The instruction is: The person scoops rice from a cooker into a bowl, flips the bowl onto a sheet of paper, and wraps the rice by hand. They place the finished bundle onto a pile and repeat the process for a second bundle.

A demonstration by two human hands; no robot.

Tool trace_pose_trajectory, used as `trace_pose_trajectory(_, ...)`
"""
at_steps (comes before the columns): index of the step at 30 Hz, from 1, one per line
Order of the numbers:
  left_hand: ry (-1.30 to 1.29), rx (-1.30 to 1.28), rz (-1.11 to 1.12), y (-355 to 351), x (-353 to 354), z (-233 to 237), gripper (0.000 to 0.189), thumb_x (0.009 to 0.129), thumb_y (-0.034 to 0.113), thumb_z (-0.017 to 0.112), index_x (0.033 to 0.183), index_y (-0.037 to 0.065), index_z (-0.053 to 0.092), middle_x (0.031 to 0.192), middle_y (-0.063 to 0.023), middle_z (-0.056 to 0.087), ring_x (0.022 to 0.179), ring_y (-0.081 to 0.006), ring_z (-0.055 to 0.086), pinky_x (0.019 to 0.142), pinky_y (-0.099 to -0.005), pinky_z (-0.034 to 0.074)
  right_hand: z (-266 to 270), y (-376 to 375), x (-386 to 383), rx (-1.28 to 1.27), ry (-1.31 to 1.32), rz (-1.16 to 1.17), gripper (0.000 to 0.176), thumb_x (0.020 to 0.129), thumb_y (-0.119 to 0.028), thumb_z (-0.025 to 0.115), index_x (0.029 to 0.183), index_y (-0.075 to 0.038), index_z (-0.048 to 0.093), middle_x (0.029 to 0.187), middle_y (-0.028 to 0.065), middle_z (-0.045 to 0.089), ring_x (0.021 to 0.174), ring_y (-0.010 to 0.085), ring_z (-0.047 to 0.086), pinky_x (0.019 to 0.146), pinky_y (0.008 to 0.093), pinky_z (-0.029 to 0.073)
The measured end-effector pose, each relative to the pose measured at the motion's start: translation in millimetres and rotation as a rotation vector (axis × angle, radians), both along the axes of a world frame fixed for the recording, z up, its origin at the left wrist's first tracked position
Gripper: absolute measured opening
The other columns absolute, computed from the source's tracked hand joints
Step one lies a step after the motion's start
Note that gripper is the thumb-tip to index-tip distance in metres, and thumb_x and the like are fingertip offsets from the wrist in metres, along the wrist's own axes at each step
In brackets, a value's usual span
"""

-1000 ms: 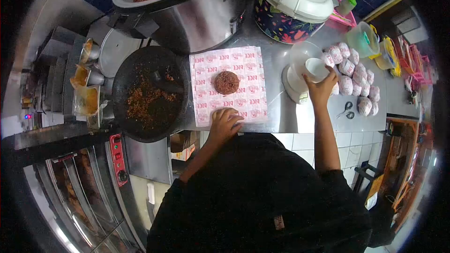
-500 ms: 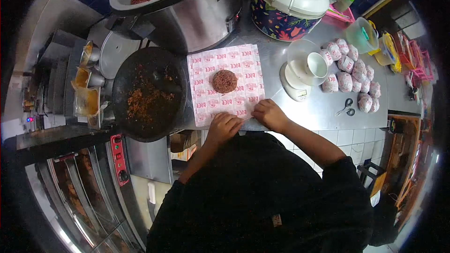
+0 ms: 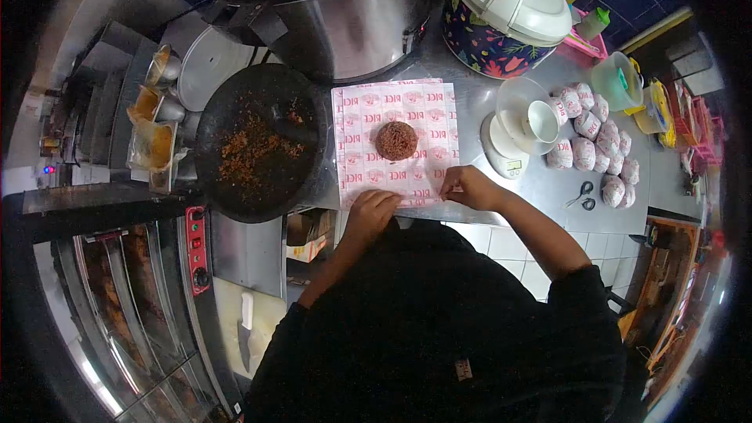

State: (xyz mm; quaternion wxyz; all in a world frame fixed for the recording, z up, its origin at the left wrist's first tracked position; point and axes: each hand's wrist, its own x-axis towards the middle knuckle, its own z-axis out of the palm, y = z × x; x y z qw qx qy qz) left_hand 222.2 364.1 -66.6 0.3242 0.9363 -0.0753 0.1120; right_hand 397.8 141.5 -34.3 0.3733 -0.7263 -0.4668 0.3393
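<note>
A rounded mound of reddish-brown rice (image 3: 396, 141) sits near the middle of a stack of white wrapping paper (image 3: 356, 121) printed in pink with "RICE". At the paper's near edge, my left hand (image 3: 371, 213) is closed, fingers together on the edge left of centre; its thumb is hard to see. My right hand (image 3: 473, 189) pinches the near right corner of the paper between thumb and fingers. The rice lies beyond both hands, touched by neither.
Left stands a dark stone mortar (image 3: 262, 200) with brown crumbs. Behind are a large rice cooker (image 3: 345, 39) and a patterned rice container (image 3: 486, 39). To the right are a scale (image 3: 505, 160) with bowls, several wrapped rice balls (image 3: 583, 153) and scissors (image 3: 583, 197). A knife (image 3: 246, 329) lies lower left.
The view has shifted, so the table things appear farther right. My right hand has moved to the paper's near right corner, farther from my left hand. The rice stays on the paper.
</note>
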Motion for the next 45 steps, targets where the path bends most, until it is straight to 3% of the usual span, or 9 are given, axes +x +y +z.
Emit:
trace_pose_trajectory(7, 0.069, -0.175, 0.07, 6, 6, 0, 0.021, 0.077, 0.008, 0.067, 0.098, 0.005, 0.066, 0.093, -0.0117, 0.066, 0.086, -0.029, 0.063, 0.076, -0.0387, 0.05, 27, 11, 0, -0.121, -0.116, -0.114, 0.016, 0.066, -0.005, 0.077, 0.072, -0.002, 0.064, 0.076, 0.0119, 0.062, 0.071, 0.0249, 0.063, 0.064, 0.034, 0.049)
trace_pose_trajectory(15, -0.038, -0.07, 0.073, -10, 35, 49, 0.023, 0.075, 0.023, 0.072, 0.095, 0.011, 0.068, 0.086, -0.0068, 0.06, 0.088, -0.026, 0.057, 0.086, -0.0423, 0.042, 28, 14, 7, -0.191, 0.314, -0.193, 0.029, 0.064, -0.005, 0.083, 0.061, -0.004, 0.054, 0.058, 0.0048, 0.058, 0.058, 0.0118, 0.055, 0.057, 0.0277, 0.044)
trace_pose_trajectory(19, -0.051, 0.038, 0.033, -9, 43, 33, 0.022, 0.078, 0.024, 0.068, 0.096, 0.012, 0.067, 0.09, -0.0052, 0.059, 0.09, -0.0241, 0.056, 0.087, -0.0425, 0.039, 31, 13, 11, -0.17, 0.407, -0.219, 0.027, 0.066, -0.007, 0.081, 0.064, -0.003, 0.055, 0.065, 0.0081, 0.06, 0.06, 0.0178, 0.057, 0.06, 0.03, 0.046)
trace_pose_trajectory(24, -0.064, 0.107, 0.055, 18, 34, 24, 0.018, 0.078, 0.018, 0.066, 0.093, 0.011, 0.066, 0.089, -0.0041, 0.06, 0.089, -0.0237, 0.057, 0.085, -0.0414, 0.041, 32, 15, 8, 0.255, 0.039, -0.276, 0.024, 0.069, -0.005, 0.076, 0.085, -0.005, 0.057, 0.089, 0.0092, 0.062, 0.084, 0.0228, 0.059, 0.075, 0.0336, 0.045)
trace_pose_trajectory(27, -0.093, 0.229, 0.121, 42, 26, 15, 0.018, 0.073, 0.014, 0.066, 0.091, 0.01, 0.066, 0.088, -0.0041, 0.06, 0.088, -0.0241, 0.057, 0.083, -0.0407, 0.043, 43, 18, 3, 0.194, -0.457, -0.191, 0.036, 0.067, -0.009, 0.076, 0.099, -0.007, 0.059, 0.097, 0.007, 0.061, 0.097, 0.0251, 0.057, 0.084, 0.0373, 0.043)
trace_pose_trajectory(31, -0.064, 0.183, 0.032, 64, 24, 15, 0.022, 0.071, 0.006, 0.063, 0.092, 0.01, 0.067, 0.096, -0.005, 0.063, 0.098, -0.0243, 0.058, 0.089, -0.041, 0.044, 4, 14, 2, -0.001, -0.585, -0.112, 0.037, 0.06, -0.004, 0.07, 0.096, -0.008, 0.066, 0.104, 0.0065, 0.061, 0.106, 0.0261, 0.053, 0.087, 0.0376, 0.041)
trace_pose_trajectory(39, 0.05, -0.097, -0.111, 64, -2, 17, 0.023, 0.077, 0.001, 0.059, 0.098, 0.006, 0.067, 0.108, -0.0094, 0.066, 0.105, -0.026, 0.061, 0.094, -0.038, 0.046, -12, -15, -10, 0.179, -0.315, -0.138, 0.033, 0.062, 0.009, 0.063, 0.092, -0.003, 0.066, 0.108, 0.0111, 0.064, 0.106, 0.0293, 0.059, 0.092, 0.0381, 0.048)
trace_pose_trajectory(41, 0.115, -0.377, 0.043, 53, -8, 16, 0.018, 0.086, 0.006, 0.055, 0.1, 0.001, 0.064, 0.101, -0.0165, 0.066, 0.095, -0.0311, 0.064, 0.085, -0.0377, 0.05, -2, -16, -15, 0.15, -0.098, -0.149, 0.028, 0.069, 0.006, 0.067, 0.096, -0.002, 0.066, 0.104, 0.0111, 0.067, 0.1, 0.0262, 0.062, 0.084, 0.0356, 0.051)
trace_pose_trajectory(45, 0.185, -0.359, 0.377, 43, -13, -20, 0.022, 0.093, 0.017, 0.051, 0.098, -0.002, 0.061, 0.088, -0.0217, 0.065, 0.079, -0.0345, 0.065, 0.072, -0.0396, 0.05, -3, -2, -19, 0.004, 0.222, -0.361, 0.02, 0.078, -0.002, 0.068, 0.098, 0.0, 0.066, 0.095, 0.0117, 0.068, 0.089, 0.0186, 0.064, 0.079, 0.0309, 0.051)
